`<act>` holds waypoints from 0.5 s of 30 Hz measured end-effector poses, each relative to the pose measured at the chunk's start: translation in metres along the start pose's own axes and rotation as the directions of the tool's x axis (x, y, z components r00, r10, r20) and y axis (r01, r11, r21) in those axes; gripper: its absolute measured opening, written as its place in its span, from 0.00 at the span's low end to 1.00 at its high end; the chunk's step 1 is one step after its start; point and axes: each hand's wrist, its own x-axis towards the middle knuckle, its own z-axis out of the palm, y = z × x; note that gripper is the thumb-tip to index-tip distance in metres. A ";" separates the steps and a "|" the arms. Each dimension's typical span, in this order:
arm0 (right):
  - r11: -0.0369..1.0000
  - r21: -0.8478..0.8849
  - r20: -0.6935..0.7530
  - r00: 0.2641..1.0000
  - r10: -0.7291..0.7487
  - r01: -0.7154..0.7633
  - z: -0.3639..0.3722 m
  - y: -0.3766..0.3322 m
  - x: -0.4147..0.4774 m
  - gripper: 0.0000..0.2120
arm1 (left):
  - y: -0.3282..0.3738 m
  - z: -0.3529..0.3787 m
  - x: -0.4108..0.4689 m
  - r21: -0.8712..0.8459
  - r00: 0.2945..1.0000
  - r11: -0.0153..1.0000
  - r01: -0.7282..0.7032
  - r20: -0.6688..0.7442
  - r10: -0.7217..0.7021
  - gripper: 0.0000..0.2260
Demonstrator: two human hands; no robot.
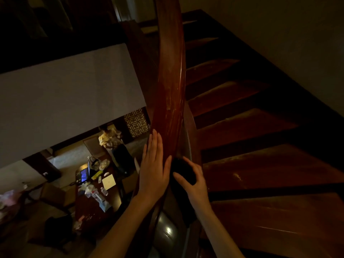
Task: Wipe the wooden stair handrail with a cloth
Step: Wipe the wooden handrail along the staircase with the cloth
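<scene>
1. Wiping appeared to be under way: at lower centre of the frame, a person's right hand (195, 181) curled fingers and thumb round a dark cloth (183, 172), holding it against the right flank of the wooden handrail (170, 81).
2. Their left hand (153, 168) lay flat on the rail's left side, just beside the cloth, with fingers straight and close together and gripping nothing. It seemed to serve as a brace.
3. The next move likely called for sliding the cloth up the rail's curve toward the top of the frame, with pressure wrapped round its rounded profile.
4. The handrail was broad, smooth and glossy, a reddish-brown varnished wood. Pale streaks showed mid-frame, though the dim light hid whether they were dust or scuffs.
5. The cloth looked soft and bunched; its weave was too dark to read.
6. Wedge-shaped wooden stair treads (260, 164) fanned out at right, and a cluttered desk (87, 207) stood on the floor below at lower left.
</scene>
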 end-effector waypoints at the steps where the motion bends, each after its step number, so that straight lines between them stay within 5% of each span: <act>1: 0.998 0.066 -0.027 0.999 0.019 -0.017 0.003 0.003 -0.001 0.24 | -0.004 0.000 0.000 -0.014 1.000 1.000 -0.012 0.006 0.012 0.28; 6: 0.989 0.147 -0.070 0.998 0.005 0.006 0.000 0.005 0.006 0.12 | -0.016 -0.002 0.001 -0.069 0.997 0.995 -0.075 0.021 0.077 0.27; 11: 0.996 -0.004 -0.004 0.996 -0.085 0.085 -0.002 0.015 0.002 0.12 | -0.014 -0.002 0.000 -0.108 0.997 0.992 -0.069 0.015 0.071 0.26; 15: 0.990 0.014 -0.096 0.985 -0.140 0.142 0.013 -0.002 0.020 0.10 | -0.011 -0.003 -0.001 -0.128 0.998 0.990 -0.060 0.010 0.061 0.26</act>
